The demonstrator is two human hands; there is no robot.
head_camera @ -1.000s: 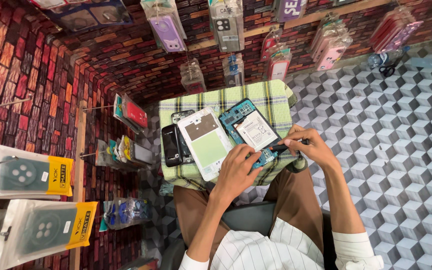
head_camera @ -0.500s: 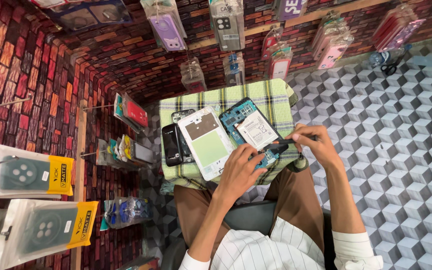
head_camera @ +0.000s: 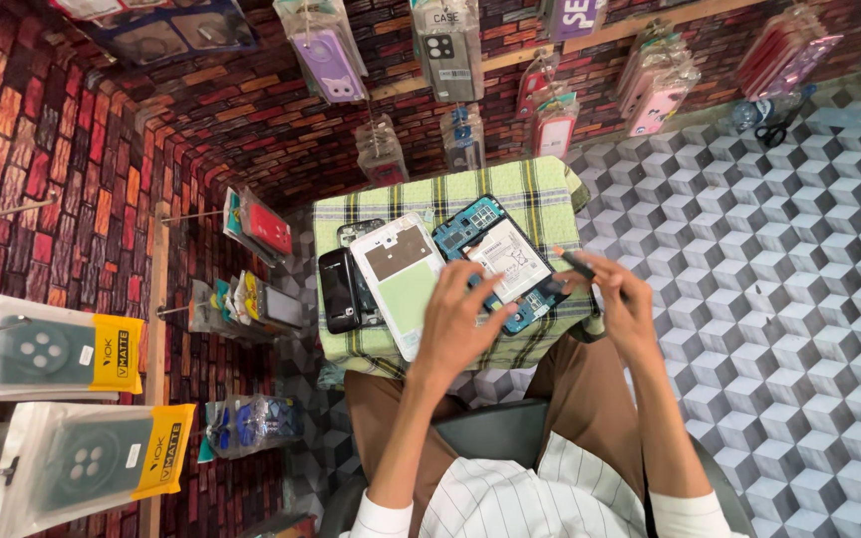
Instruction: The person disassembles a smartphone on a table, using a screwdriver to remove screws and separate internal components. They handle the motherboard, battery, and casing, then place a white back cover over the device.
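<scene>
An opened phone with a blue circuit board and a white battery lies on a green checked cloth over a small table. My left hand rests on the phone's lower part, fingers spread over the battery. My right hand holds a thin dark tool with a light tip, lifted just right of the phone. A white back cover lies left of the phone, and a black phone lies further left.
Packaged phone cases hang on a brick-pattern wall behind the table. More boxed cases hang at the left. The floor has a grey cube pattern. My brown-trousered knees sit under the table.
My right hand has lifted the tool off the phone's lower right corner and drawn it to the right. My left hand has slid further onto the battery.
</scene>
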